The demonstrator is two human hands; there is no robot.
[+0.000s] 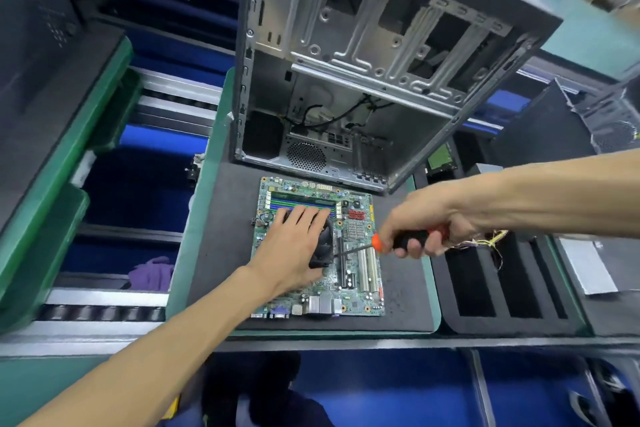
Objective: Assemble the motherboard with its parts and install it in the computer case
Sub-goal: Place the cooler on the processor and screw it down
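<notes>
Left hand [297, 242] lies flat, fingers straight, pressing down on the black cooler [323, 246] in the middle of the board [353, 302]. Right hand [427, 218] is wrapped round the screwdriver [398, 240], its shaft angled down to the cooler's right edge. The board lies flat on the dark mat [405, 291], towards its near edge. The open case [353, 55] stands along the mat's far edge, just behind the board. A slotted foam tray [450, 308] sits right of the mat.

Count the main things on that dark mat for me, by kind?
Motherboard: 1
Computer case: 1
Cooler fan, under the left hand: 1
Screwdriver, in the right hand: 1
Total: 4
</notes>
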